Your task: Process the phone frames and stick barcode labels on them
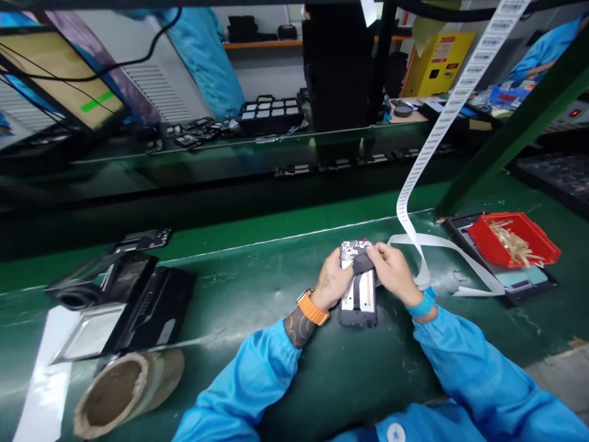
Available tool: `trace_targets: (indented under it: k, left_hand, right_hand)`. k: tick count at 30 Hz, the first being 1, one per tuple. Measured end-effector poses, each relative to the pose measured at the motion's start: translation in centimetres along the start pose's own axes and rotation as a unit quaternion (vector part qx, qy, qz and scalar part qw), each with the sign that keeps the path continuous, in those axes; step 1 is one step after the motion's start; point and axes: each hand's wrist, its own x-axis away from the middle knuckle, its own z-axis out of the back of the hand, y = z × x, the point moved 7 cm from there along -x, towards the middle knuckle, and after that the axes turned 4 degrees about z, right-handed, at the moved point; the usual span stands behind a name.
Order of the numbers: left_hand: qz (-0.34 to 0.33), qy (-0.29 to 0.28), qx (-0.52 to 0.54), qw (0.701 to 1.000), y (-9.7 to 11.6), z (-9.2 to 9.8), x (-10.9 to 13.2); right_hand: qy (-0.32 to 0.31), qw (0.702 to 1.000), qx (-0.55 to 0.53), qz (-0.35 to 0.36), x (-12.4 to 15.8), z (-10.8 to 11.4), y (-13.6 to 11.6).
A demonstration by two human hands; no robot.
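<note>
An opened phone body point(358, 316) lies on the green bench in front of me, its circuit board at the far end and a pale battery bay with a dark strip below. My left hand point(332, 279) grips the phone's left edge, thumb across its upper part. From the right, my right hand point(391, 269) pinches the edge of a small black sheet point(363, 263) that lies across the phone under the board. The sheet's exact kind cannot be made out. An orange watch band is on my left wrist, a blue band on my right.
A strip of barcode labels point(427, 138) hangs down to the bench at right. Beyond it, a red bin point(547, 242) holds pale sticks. At left are a black tray point(179, 301) and a tape roll point(156, 380). Phone boards point(294, 170) line a conveyor; co-workers in blue stand behind.
</note>
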Motion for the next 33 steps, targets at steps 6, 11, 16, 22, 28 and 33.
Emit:
trace_targets:
  k: [6,11,16,22,28,33]
  left_hand:
    - [0.108,0.055,0.223,0.967,-1.2,0.9,-0.6]
    - [0.13,0.025,0.298,0.945,-0.7,0.0,-0.2]
    - [0.147,-0.016,0.3,0.942,-0.4,-1.0,0.4]
    - [0.21,-0.102,0.285,0.93,-0.9,-1.8,0.9]
    - [0.276,-0.169,0.303,0.896,-1.4,-3.1,1.6]
    - [0.271,-0.146,0.354,0.883,-0.9,-3.0,1.3]
  right_hand:
    - [0.027,0.987,0.042,0.153,1.1,0.8,-2.3]
    - [-0.037,0.957,0.126,0.257,2.2,-0.8,-3.5]
    - [-0.049,0.955,0.151,0.252,2.1,-0.9,-3.3]
    - [-0.093,0.956,0.162,0.228,1.7,-0.5,-3.2]
    - [-0.126,0.957,0.154,0.212,1.5,-0.4,-2.9]
    - [-0.137,0.945,0.185,0.231,1.8,-0.7,-3.7]
